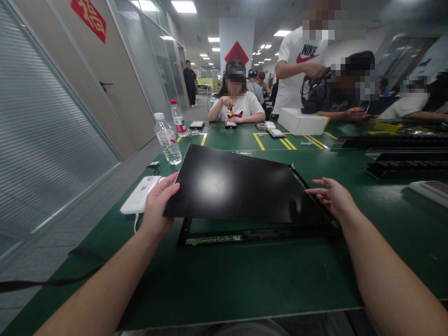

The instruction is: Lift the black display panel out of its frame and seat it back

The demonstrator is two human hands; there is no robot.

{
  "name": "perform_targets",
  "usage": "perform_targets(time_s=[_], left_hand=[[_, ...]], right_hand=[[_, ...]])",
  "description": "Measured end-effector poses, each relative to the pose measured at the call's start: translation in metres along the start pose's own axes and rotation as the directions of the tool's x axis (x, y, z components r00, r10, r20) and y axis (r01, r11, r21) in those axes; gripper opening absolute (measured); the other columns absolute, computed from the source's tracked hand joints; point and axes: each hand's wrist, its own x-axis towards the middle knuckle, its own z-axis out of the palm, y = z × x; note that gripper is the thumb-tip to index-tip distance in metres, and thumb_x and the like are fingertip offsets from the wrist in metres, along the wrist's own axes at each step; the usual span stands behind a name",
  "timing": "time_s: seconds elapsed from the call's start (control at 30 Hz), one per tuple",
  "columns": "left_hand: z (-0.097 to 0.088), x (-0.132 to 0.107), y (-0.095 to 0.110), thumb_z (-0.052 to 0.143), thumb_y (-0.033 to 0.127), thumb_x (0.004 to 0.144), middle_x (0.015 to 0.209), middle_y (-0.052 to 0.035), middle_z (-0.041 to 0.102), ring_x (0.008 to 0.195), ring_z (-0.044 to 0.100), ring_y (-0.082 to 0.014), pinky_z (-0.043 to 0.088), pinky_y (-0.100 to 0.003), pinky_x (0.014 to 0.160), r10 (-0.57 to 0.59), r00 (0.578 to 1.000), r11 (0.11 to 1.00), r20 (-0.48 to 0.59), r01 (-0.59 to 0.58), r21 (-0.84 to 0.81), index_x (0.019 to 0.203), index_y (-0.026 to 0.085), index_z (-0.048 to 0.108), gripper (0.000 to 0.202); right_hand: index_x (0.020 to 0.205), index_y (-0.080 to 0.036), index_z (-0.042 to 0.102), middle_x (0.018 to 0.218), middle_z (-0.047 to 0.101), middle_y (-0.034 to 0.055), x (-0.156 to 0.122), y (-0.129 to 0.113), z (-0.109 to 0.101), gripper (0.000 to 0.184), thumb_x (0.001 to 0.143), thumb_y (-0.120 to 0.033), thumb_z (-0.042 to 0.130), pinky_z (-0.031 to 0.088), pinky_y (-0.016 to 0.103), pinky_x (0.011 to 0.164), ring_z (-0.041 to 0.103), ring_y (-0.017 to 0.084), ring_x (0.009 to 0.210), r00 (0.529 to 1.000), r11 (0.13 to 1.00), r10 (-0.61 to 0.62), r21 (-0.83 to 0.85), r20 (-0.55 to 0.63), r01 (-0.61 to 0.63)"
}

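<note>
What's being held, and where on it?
Left hand grips the black panel by its left edge. Right hand is open near its right edge; contact unclear.

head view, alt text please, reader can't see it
A glossy black rectangular panel is held tilted by a person's left grip above a thin black rectangular frame on a dark green table; the right grip is open near the panel's right edge. Someone in a white T-shirt sits opposite.

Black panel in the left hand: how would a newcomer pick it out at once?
On the green table lies a black frame with a green circuit board along its near side. Over it, the left hand holds the black panel by one edge. Unlike the frame, this is a broad, glossy sheet with a bright white reflection.
</note>
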Motion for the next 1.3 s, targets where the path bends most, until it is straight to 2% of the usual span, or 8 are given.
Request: perform_targets(time_s=[0.2, 0.5, 0.83, 1.13, 1.3], left_hand=[[0.0, 0.0, -0.002, 0.081, 0.031, 0.064, 0.097, -0.0061, 0.08, 0.092, 0.072, -0.0261, 0.054, -0.029, 0.074, 0.0, 1.0, 1.0, -0.014, 0.0, 0.027, 0.103, 0.017, 0.08, 0.041], [0.005, -0.003, -0.01, 0.085, 0.031, 0.063, 0.101, -0.0083, 0.08, 0.104, 0.072, -0.0317, 0.057, -0.035, 0.084, -0.049, 0.998, 0.998, 0.028, 0.048, 0.03, 0.102, 0.016, 0.079, 0.042], [0.004, -0.002, -0.016, 0.087, 0.033, 0.063, 0.101, -0.0094, 0.08, 0.106, 0.072, -0.0339, 0.058, -0.04, 0.086, -0.102, 0.994, 0.994, 0.047, 0.1, 0.048, 0.105, 0.017, 0.078, 0.047], [0.003, -0.001, -0.019, 0.088, 0.033, 0.062, 0.104, -0.0101, 0.081, 0.101, 0.073, -0.0304, 0.058, -0.033, 0.079, -0.153, 0.986, 0.986, 0.061, 0.148, 0.075, 0.113, 0.014, 0.075, 0.056], [0.001, 0.0, -0.021, 0.087, 0.029, 0.062, 0.103, -0.0103, 0.081, 0.1, 0.074, -0.0296, 0.058, -0.031, 0.075, -0.19, 0.982, 0.98, 0.019, 0.188, 0.068, 0.113, 0.013, 0.074, 0.055]], right_hand=[[0.097, -0.018, 0.06, 0.065, 0.073, 0.0121, 0.0, 0.001, 0.0, 0.019, 0.092, -0.03, 0.045, 0.024, 0.018, 0.033, 0.039, 0.011, 0.039, 0.999, 0.999, -0.023, -0.044, -0.029, 0.022], [0.092, -0.02, 0.061, 0.062, 0.071, 0.0101, 0.001, 0.001, -0.003, 0.019, 0.093, -0.028, 0.044, 0.024, 0.018, 0.034, 0.039, 0.011, 0.039, 0.992, 0.994, -0.087, -0.079, -0.095, 0.079], [0.088, -0.02, 0.062, 0.062, 0.07, 0.0092, 0.001, 0.001, -0.003, 0.023, 0.096, -0.028, 0.043, 0.025, 0.017, 0.033, 0.039, 0.009, 0.04, 0.991, 0.99, -0.094, -0.113, -0.097, 0.083], [0.09, -0.017, 0.064, 0.063, 0.07, 0.0109, 0.007, 0.002, -0.007, 0.026, 0.096, -0.03, 0.042, 0.024, 0.018, 0.034, 0.038, 0.009, 0.04, 0.994, 0.992, -0.053, -0.118, -0.101, 0.041], [0.088, -0.017, 0.063, 0.064, 0.07, 0.0108, 0.009, 0.003, -0.005, 0.023, 0.093, -0.03, 0.045, 0.023, 0.019, 0.035, 0.038, 0.01, 0.041, 0.992, 0.989, -0.069, -0.137, -0.105, 0.054]])
